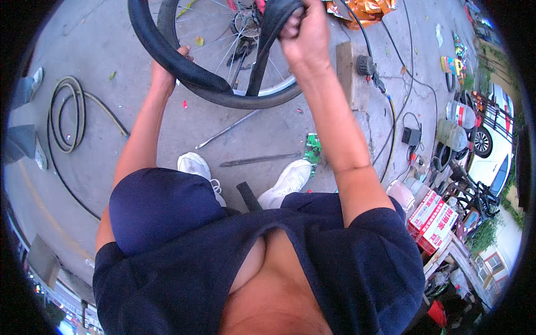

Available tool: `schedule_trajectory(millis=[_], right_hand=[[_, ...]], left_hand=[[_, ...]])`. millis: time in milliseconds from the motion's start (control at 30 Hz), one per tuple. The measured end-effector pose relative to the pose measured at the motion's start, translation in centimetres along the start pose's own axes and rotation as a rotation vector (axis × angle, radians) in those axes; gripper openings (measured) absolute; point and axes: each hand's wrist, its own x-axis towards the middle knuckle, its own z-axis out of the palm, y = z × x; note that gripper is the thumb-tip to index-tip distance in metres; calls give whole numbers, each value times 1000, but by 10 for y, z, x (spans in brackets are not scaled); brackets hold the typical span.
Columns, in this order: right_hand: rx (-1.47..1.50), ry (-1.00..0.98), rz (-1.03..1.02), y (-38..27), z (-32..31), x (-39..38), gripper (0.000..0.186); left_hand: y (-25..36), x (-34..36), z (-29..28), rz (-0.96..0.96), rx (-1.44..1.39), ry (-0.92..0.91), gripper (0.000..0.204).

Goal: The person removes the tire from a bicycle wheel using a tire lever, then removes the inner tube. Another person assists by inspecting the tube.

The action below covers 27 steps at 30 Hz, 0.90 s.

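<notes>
A spoked bicycle wheel (273, 88) lies in front of me, with a black tyre (245, 101) along its near rim. My left hand (166, 67) is closed on the tyre at the wheel's left side; the tyre covers part of the palm, and fingertips show on its inner side. Higher up on the right, my right hand (304, 36) is wrapped around a slack black inner tube (267, 47). That tube runs from the fist down to the near rim. A fatter, rounded black stretch curves along the left of the wheel.
A long metal rod (229, 128) and a flat dark bar (259, 160) lie near my white shoes. A coiled hose (68, 114) is at left, near another person's shoes (39, 156). At right are a wooden block (352, 75), cables, a red-white box (431, 222) and a parked car (497, 162).
</notes>
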Motion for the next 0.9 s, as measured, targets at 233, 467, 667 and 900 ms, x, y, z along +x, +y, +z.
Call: schedule_trajectory(millis=[233,467,667,900], right_hand=[[-297,236,-101,-67,-144,19,37],[-1648,239,144,-50,-234,27,42],[-1596,392,-97,-17,-212,54,87],[-2087,139,-351,4,-169,136,49]], left_hand=[[33,1,2,8,-119,-34,26],[36,8,9,-38,-148,25,22],[21,5,13,-49,-132,49,20],[10,15,1,-93,-20,9,21]])
